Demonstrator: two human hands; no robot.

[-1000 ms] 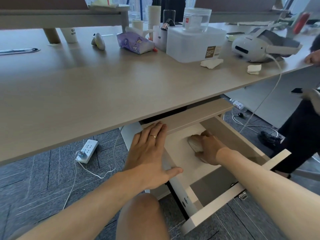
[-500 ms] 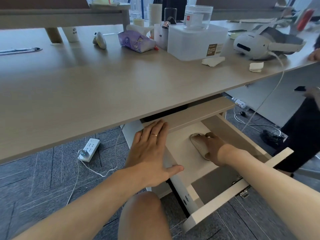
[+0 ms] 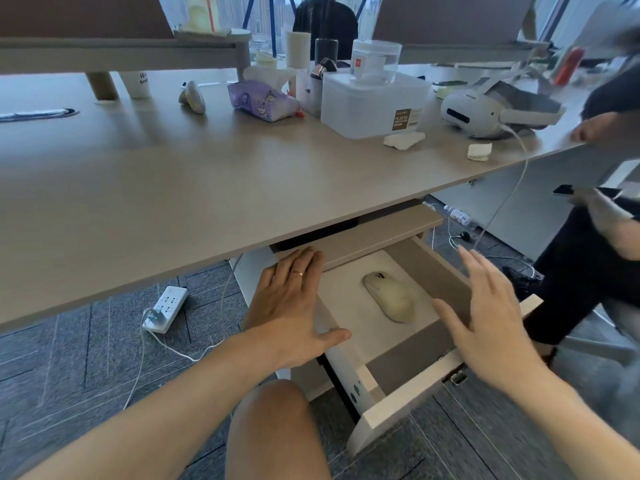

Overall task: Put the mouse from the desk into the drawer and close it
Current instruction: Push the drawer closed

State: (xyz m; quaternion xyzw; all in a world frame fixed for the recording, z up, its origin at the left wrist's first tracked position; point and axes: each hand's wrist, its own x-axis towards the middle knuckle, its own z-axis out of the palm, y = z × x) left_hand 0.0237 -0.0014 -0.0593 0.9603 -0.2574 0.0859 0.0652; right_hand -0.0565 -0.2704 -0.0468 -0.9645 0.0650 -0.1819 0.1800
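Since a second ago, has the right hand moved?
Yes. The right hand has let go of the mouse and pulled back over the drawer front.

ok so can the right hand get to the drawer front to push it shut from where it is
Probably yes. The right hand is open and empty just above the open drawer, and nothing lies between it and the front panel. The mouse sits on the drawer floor, clear of the hand, and the left hand rests at the drawer's other side.

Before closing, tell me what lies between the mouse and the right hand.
Head view: only bare drawer floor between the beige mouse and the open right hand.
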